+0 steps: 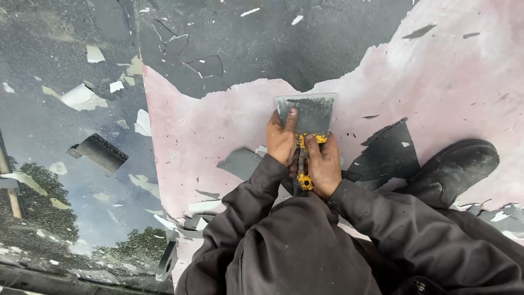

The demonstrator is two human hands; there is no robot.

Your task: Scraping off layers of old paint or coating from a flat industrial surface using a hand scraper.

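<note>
A wide metal scraper (307, 112) with a yellow and black handle lies blade-forward on a pale pink surface (218, 125). My left hand (280, 139) presses on the blade's left side, one finger stretched onto the metal. My right hand (323, 164) wraps around the handle. The blade's front edge sits close to the ragged border of the dark grey coating (256, 49) that still covers the surface ahead. Dark sleeves hide both wrists.
My black shoe (453, 169) rests on the pink area at right, beside a loose dark flake (390, 147). Peeled flakes (82, 98) and a curled dark strip (101, 152) lie on glossy glass (49, 125) at left, which reflects sky and trees.
</note>
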